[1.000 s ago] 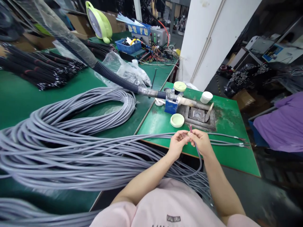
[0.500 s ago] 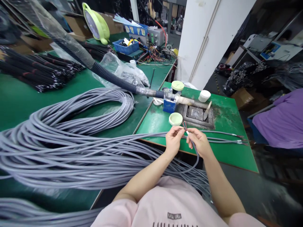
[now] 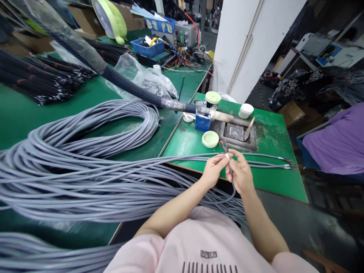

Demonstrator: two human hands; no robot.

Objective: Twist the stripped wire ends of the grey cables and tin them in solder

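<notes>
Between my two hands is the end of a grey cable (image 3: 233, 188), with a white band near its tip and thin coloured wires (image 3: 224, 145) fanning out above. My left hand (image 3: 214, 169) is closed, thumb and fingers pinching at the white band. My right hand (image 3: 240, 171) is closed around the cable just below that. Behind my hands, other grey cable ends (image 3: 273, 157) with bared wires lie on the green board. An open pale-green tub (image 3: 210, 139) stands just beyond my fingertips.
A soldering pot (image 3: 236, 132) with a scraper (image 3: 249, 128) sits in the board, a ribbed hose (image 3: 136, 91) ending above it. Beside it are a blue box (image 3: 202, 123) and a white tub (image 3: 245, 111). Coiled grey cables (image 3: 85, 182) cover the left table. A person in purple (image 3: 335, 140) is at right.
My left hand has shifted right and up to the white band, close against my right hand. The wires now point more upright. The view has tilted slightly.
</notes>
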